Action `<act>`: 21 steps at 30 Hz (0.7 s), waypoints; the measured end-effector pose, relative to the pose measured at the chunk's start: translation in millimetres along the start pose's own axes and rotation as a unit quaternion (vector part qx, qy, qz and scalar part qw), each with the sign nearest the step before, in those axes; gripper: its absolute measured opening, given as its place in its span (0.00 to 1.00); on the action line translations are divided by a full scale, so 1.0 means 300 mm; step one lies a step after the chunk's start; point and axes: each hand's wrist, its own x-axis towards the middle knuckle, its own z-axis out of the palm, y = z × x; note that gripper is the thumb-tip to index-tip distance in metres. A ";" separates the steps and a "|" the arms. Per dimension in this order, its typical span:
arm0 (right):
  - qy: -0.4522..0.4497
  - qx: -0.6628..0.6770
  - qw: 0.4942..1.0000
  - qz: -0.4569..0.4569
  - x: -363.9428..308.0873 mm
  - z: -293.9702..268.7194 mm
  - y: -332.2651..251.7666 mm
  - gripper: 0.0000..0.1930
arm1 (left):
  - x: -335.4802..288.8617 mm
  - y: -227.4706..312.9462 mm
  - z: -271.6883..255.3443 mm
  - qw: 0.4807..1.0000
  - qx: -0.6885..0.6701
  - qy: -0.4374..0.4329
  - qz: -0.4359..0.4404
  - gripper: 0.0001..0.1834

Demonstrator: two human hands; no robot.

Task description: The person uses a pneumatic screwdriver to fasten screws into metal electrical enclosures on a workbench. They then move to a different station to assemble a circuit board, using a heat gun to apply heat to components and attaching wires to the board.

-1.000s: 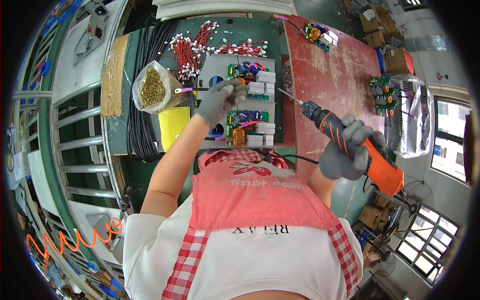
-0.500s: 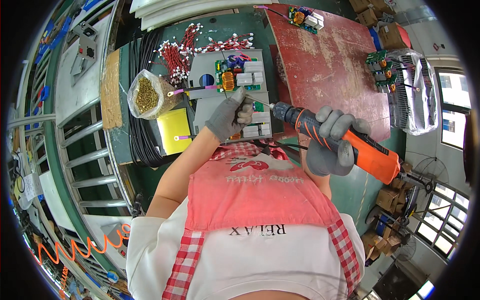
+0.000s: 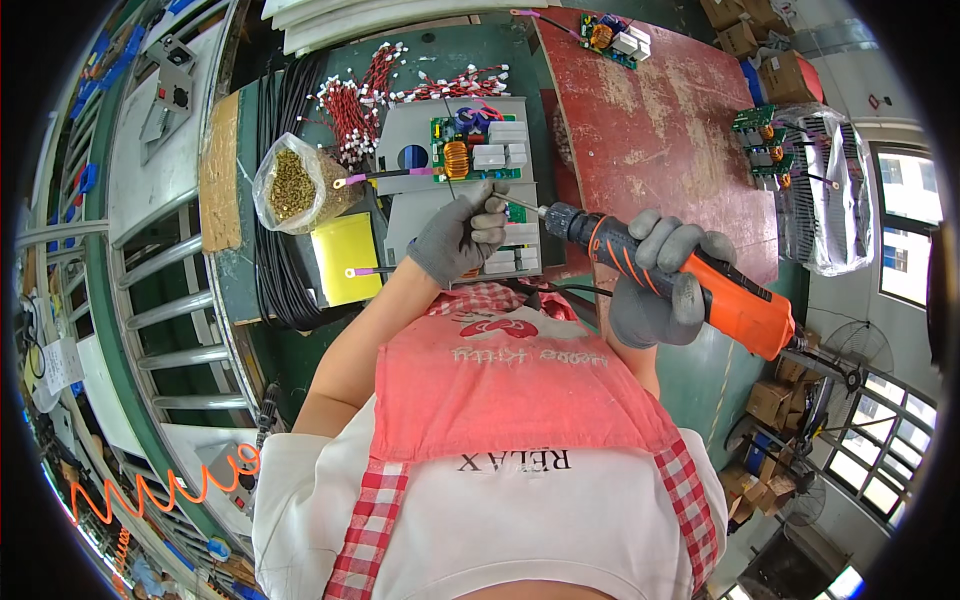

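Two gloved hands work over a grey metal chassis (image 3: 440, 215) that lies on a green workbench (image 3: 300, 330), straight ahead of the person's pink apron. On the chassis sits a green circuit board (image 3: 478, 158) carrying a copper coil and white block-shaped parts. The left hand (image 3: 460, 238), in a grey glove, rests on the lower part of the chassis with its fingers curled, pinching at something small at the fingertips; what it pinches is too small to tell. The right hand (image 3: 662, 280), also grey-gloved, is clenched around the black grip of an orange electric screwdriver (image 3: 690, 285), whose thin bit points left and ends just beside the left hand's fingertips, over the chassis. Left of the chassis lie a clear bag of small brass-coloured parts (image 3: 292, 185), a yellow sheet (image 3: 345, 258) and a bundle of black cables (image 3: 280, 250). Beyond it lies a heap of red wires with white connectors (image 3: 385, 95). To the right is a worn red board surface (image 3: 650, 130), with another circuit board (image 3: 612, 35) at its far edge and finned parts in a clear bag (image 3: 820, 185) further right.
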 end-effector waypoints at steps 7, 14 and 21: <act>0.024 0.009 1.000 -0.003 -0.010 -0.028 0.025 0.24 | -0.005 -0.026 0.014 0.999 -0.038 0.028 0.021 0.12; 0.049 -0.041 0.998 0.026 -0.009 -0.038 0.111 0.23 | 0.047 -0.074 -0.033 0.984 0.110 0.128 0.062 0.13; 0.104 -0.144 0.977 0.115 -0.025 -0.195 0.323 0.20 | -0.028 -0.084 -0.059 0.924 0.300 0.215 0.102 0.13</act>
